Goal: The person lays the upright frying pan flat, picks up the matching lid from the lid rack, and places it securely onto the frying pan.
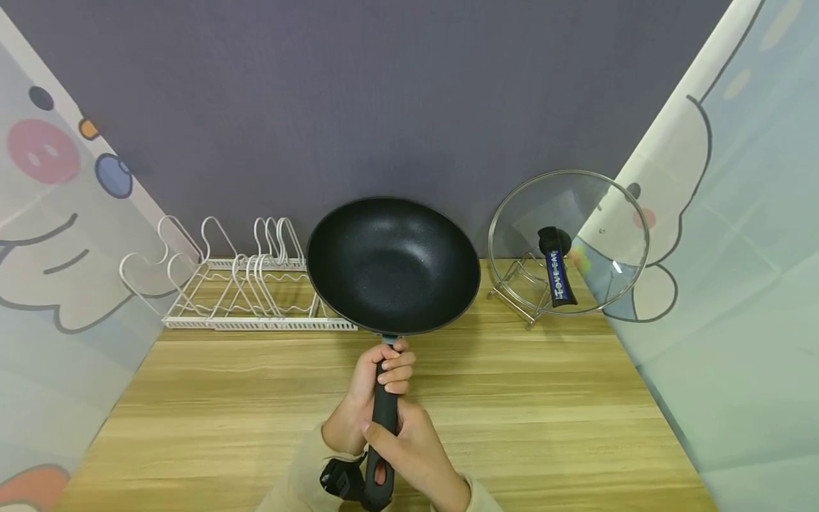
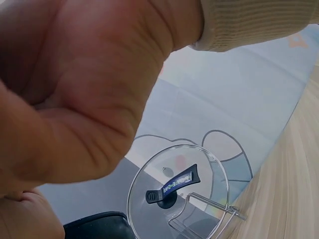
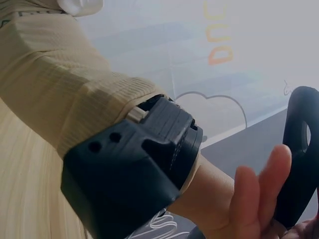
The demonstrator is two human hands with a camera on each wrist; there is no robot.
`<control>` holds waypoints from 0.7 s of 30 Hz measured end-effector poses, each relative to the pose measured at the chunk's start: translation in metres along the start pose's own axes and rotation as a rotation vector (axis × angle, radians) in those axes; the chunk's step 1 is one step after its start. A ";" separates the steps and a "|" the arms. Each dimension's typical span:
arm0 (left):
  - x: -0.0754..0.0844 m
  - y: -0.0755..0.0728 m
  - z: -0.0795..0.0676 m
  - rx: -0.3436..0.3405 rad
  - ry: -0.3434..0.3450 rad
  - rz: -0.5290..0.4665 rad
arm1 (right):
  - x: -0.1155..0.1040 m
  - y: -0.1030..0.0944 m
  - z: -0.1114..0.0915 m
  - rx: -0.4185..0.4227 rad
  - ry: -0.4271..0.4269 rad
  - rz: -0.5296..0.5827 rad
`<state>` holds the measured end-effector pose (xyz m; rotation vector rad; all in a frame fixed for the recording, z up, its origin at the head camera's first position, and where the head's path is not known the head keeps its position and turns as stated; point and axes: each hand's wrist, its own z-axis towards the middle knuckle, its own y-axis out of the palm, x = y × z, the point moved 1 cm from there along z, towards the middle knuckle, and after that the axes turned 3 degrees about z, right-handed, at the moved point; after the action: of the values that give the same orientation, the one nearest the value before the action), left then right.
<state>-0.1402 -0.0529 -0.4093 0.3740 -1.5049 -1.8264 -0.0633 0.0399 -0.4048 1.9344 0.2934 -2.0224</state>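
Observation:
A black frying pan (image 1: 393, 267) is held up in front of me, its dark inside facing me and its long black handle (image 1: 385, 409) pointing down towards me. My left hand (image 1: 384, 373) grips the handle just below the pan, fingers curled round it. Lower down, my right hand (image 1: 416, 441) holds the same handle, thumb laid across its front; the head view hides most of its fingers. In the right wrist view, straight-looking fingers (image 3: 259, 191) show beside the handle's end (image 3: 301, 149). The left wrist view catches only the pan's rim (image 2: 99, 224).
A white wire dish rack (image 1: 256, 323) stands at the back left. At the back right, a glass lid (image 1: 601, 284) with a black knob leans upright in a small metal stand (image 1: 518, 302). A grey wall rises behind; printed cloth panels flank the wooden table (image 1: 544, 412).

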 end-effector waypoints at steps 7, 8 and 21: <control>0.001 0.002 0.001 -0.017 -0.006 -0.020 | 0.001 -0.002 0.001 0.016 -0.101 -0.087; 0.001 0.002 0.001 -0.022 -0.006 -0.021 | 0.001 -0.002 0.001 0.017 -0.104 -0.091; 0.000 0.005 0.000 -0.048 -0.010 -0.028 | 0.004 -0.006 0.001 -0.062 -0.057 -0.095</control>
<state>-0.1386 -0.0533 -0.4046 0.3646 -1.4663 -1.8853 -0.0667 0.0443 -0.4087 1.8546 0.4357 -2.0984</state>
